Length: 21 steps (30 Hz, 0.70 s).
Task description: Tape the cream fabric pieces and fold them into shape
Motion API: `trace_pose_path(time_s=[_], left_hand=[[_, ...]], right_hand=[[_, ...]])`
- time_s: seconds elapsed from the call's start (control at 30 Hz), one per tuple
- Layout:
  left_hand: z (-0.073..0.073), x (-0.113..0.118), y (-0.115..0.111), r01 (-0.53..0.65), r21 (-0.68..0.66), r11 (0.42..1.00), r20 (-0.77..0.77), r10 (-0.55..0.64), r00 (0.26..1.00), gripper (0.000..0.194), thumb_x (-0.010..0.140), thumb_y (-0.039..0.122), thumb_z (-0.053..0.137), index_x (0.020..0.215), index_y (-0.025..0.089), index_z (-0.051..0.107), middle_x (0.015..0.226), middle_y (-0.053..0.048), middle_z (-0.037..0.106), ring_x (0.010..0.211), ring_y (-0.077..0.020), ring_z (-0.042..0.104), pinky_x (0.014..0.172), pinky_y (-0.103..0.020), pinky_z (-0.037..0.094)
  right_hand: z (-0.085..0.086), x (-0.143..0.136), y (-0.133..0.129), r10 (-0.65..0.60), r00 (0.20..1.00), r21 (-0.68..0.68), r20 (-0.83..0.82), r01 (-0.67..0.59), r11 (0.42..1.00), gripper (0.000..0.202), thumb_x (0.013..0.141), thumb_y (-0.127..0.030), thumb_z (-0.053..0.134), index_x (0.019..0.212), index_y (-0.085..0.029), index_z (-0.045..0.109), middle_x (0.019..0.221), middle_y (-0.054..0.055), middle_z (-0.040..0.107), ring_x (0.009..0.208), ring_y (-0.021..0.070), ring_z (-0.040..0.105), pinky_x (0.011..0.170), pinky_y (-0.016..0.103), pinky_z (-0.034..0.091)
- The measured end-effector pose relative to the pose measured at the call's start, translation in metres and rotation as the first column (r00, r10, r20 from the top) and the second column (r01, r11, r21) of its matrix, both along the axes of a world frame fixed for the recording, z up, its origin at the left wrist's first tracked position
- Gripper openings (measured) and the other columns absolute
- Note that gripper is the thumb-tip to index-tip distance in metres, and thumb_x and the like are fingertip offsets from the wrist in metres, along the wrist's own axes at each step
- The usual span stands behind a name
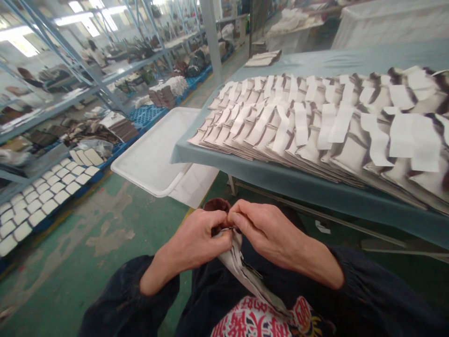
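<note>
At the far left, white pads (44, 194) lie in rows on the floor, and open green floor (115, 229) runs between them and the person. Right of that, a white bin (154, 154) tucks its near right corner by the left end of the surface (238, 166). At the near middle, the left hand (196, 238) is closed, thumb and fingers pinching the beige and maroon fabric piece (233, 255). That piece lies between the two hands, its maroon end at their far side, its beige length trailing near and right over the lap. The right hand (266, 229) pinches it too, fingertips together beside the left thumb. Far right, overlapping rows of beige pieces (308, 150) with white strips (336, 119) reach close to the surface's near edge.
</note>
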<state>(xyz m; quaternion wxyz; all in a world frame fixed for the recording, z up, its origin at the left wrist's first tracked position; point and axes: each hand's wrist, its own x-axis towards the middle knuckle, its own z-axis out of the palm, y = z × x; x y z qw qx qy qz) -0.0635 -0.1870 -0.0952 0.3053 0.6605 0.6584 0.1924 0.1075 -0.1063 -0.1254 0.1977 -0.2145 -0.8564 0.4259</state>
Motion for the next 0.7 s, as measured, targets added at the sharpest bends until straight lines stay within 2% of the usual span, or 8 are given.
trace_pose_path(time_s=[0.1,0.2,0.27,0.33,0.43,0.5,0.57,0.7], left_hand=[[0.002,-0.003,-0.003,-0.063,0.021,0.998,0.119,0.060,0.991,0.011,0.072,0.016,0.050,0.061,0.019,0.049,0.054,0.007,0.038,0.050,-0.0089,0.035,0.048,-0.022,0.024],[-0.002,-0.008,-0.004,-0.144,0.060,0.988,0.257,0.125,0.958,0.014,0.077,0.022,0.052,0.063,0.019,0.051,0.057,0.007,0.042,0.052,-0.0093,0.036,0.049,-0.022,0.028],[-0.008,-0.012,-0.004,-0.215,0.085,0.973,0.341,0.175,0.924,0.017,0.082,0.027,0.054,0.067,0.019,0.053,0.060,0.006,0.045,0.054,-0.0099,0.038,0.050,-0.022,0.030],[-0.016,-0.014,-0.003,-0.280,0.087,0.956,0.413,0.221,0.884,0.021,0.086,0.032,0.055,0.072,0.017,0.058,0.062,0.005,0.048,0.055,-0.0104,0.040,0.051,-0.022,0.032],[-0.029,-0.012,-0.003,-0.337,0.058,0.940,0.498,0.265,0.825,0.024,0.089,0.037,0.058,0.077,0.017,0.061,0.065,0.004,0.051,0.057,-0.0108,0.041,0.054,-0.022,0.034],[-0.037,-0.008,-0.005,-0.364,0.036,0.931,0.532,0.290,0.795,0.025,0.091,0.038,0.059,0.079,0.017,0.062,0.067,0.003,0.053,0.059,-0.0113,0.043,0.055,-0.022,0.035],[-0.043,-0.003,-0.007,-0.385,0.020,0.923,0.544,0.313,0.778,0.025,0.091,0.039,0.059,0.081,0.016,0.063,0.069,0.003,0.054,0.061,-0.0120,0.045,0.056,-0.022,0.036],[-0.052,0.008,-0.006,-0.450,0.032,0.892,0.550,0.360,0.753,0.022,0.088,0.037,0.061,0.080,0.016,0.066,0.069,0.002,0.056,0.063,-0.0131,0.047,0.058,-0.023,0.038]], right_hand=[[-0.007,-0.003,0.003,0.014,0.996,-0.120,-0.086,-0.025,0.992,0.011,0.097,-0.019,0.049,0.099,-0.020,0.060,0.080,-0.002,0.065,0.068,0.0129,0.055,0.065,0.026,0.040],[-0.017,-0.006,0.003,0.037,0.987,-0.164,-0.154,-0.063,0.984,0.019,0.092,-0.019,0.057,0.110,-0.020,0.061,0.095,0.001,0.069,0.078,0.0140,0.060,0.070,0.027,0.044],[-0.022,-0.007,0.001,-0.014,0.977,-0.162,-0.214,-0.021,0.987,0.026,0.089,-0.020,0.060,0.116,-0.021,0.060,0.108,0.003,0.069,0.089,0.0161,0.062,0.077,0.029,0.047],[-0.023,-0.008,0.000,-0.129,0.962,-0.158,-0.240,0.093,0.983,0.030,0.088,-0.022,0.062,0.117,-0.021,0.060,0.113,0.005,0.068,0.093,0.0176,0.063,0.079,0.030,0.048],[-0.020,-0.010,0.000,-0.248,0.959,-0.162,-0.137,0.225,0.961,0.022,0.086,-0.029,0.065,0.107,-0.021,0.064,0.101,0.004,0.070,0.085,0.0184,0.063,0.072,0.030,0.046],[-0.018,-0.010,-0.001,-0.233,0.972,-0.179,-0.032,0.224,0.958,0.014,0.088,-0.032,0.065,0.096,-0.021,0.067,0.090,0.002,0.071,0.079,0.0178,0.062,0.070,0.030,0.043],[-0.017,-0.010,-0.002,-0.218,0.975,-0.208,0.040,0.222,0.953,0.015,0.090,-0.035,0.062,0.087,-0.021,0.067,0.083,0.001,0.070,0.075,0.0173,0.061,0.068,0.029,0.041],[-0.024,-0.010,-0.008,-0.275,0.954,-0.183,0.119,0.293,0.938,0.016,0.090,-0.035,0.059,0.082,-0.022,0.063,0.074,0.000,0.067,0.066,0.0159,0.058,0.059,0.027,0.034]])
